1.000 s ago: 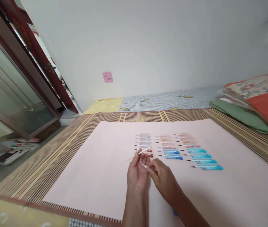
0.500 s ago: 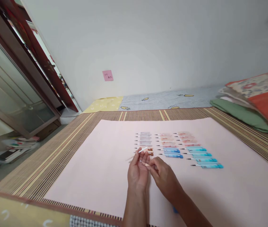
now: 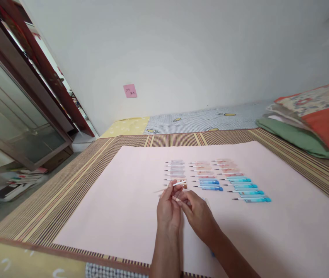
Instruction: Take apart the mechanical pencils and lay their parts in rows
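The left hand [image 3: 168, 211] pinches a thin white stick [image 3: 178, 183] between thumb and fingertips, its far end pointing toward 2 o'clock, just above the pink sheet [image 3: 115, 204]. The right hand [image 3: 199, 215] touches it from 3 o'clock, fingertips curled in against the left fingers; whether they grip anything I cannot tell. Pens [image 3: 212, 188] lie in three columns at 12 to 2 o'clock from the hands, near the stick's end, and a striped mat [image 3: 65, 193] borders the sheet.

I sit at a bed [image 3: 199, 120] spread with a striped mat [image 3: 65, 200]; on the mat lies a pink sheet [image 3: 118, 210], and on that, three columns of pens [image 3: 210, 181].
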`<state>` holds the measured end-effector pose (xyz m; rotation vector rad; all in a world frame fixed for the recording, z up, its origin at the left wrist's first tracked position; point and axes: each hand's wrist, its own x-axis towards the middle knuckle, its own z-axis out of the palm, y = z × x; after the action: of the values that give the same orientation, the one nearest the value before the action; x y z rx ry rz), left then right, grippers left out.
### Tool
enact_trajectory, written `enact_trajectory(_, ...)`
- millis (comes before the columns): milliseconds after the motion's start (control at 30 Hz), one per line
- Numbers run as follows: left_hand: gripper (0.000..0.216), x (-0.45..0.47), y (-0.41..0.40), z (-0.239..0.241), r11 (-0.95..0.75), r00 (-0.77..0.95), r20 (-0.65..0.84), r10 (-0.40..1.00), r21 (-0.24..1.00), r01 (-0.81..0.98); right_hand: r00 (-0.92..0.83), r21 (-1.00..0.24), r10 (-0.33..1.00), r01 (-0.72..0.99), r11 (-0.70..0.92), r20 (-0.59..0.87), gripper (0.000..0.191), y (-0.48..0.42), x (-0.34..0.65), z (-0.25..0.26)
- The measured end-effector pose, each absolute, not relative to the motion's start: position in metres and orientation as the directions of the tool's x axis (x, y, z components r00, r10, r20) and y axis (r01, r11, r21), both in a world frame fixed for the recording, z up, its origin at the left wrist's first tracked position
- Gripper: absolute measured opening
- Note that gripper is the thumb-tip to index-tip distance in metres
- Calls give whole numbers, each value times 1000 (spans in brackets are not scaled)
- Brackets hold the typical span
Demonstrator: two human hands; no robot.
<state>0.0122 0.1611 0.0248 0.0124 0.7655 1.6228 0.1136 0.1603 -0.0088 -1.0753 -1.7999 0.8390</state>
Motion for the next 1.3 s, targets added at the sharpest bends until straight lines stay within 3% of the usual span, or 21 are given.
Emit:
enact_trajectory(100, 16, 11, 161, 26, -6, -225, -398, 889, 481, -877, -250, -923, 933, 221, 316, 260, 20, 160, 111, -8)
enact_trajectory(233, 18, 6, 160, 30, -35, -245, -403, 882, 462, -886, -275, -998, 959, -19, 67, 69, 32, 162, 111, -5)
enact_trajectory(367, 14, 3, 157, 35, -79, -276, -360, 891, 476, -876, -367, -964, 929, -223, -145, -55, 39, 165, 111, -5)
enact_trajectory(467, 19, 4, 155, 35, -101, -278, -276, 920, 517, -850, -323, -952, 943, -258, -166, -77, 42, 163, 105, -9)
enact_trajectory(567, 33, 4, 154, 31, -113, -282, -213, 936, 576, -810, -276, -975, 961, -214, -54, 7, 39, 161, 100, -9)
enact_trajectory(733, 39, 3, 157, 25, -95, -262, -189, 946, 613, -784, -306, -995, 949, 29, 90, 77, 21, 166, 119, 7)
enact_trajectory(800, 40, 4, 158, 24, -67, -230, -189, 955, 616, -785, -217, -984, 967, 87, 154, 132, 18, 170, 131, 18)
enact_trajectory(900, 41, 10, 158, 23, 41, -103, -190, 976, 632, -774, -112, -917, 937, 194, 348, 332, 26, 174, 144, 32)
enact_trajectory(1000, 41, 22, 156, 22, 150, 27, -197, 980, 641, -753, -159, -825, 882, 312, 472, 444, 27, 174, 146, 38)
enact_trajectory(1133, 37, 35, 154, 20, 239, 152, -189, 970, 644, -727, -254, -839, 922, 393, 376, 293, 20, 176, 146, 34)
enact_trajectory(1300, 33, 41, 151, 20, 306, 239, -192, 952, 642, -703, -343, -880, 923, 367, 300, 172, 20, 181, 155, 35)
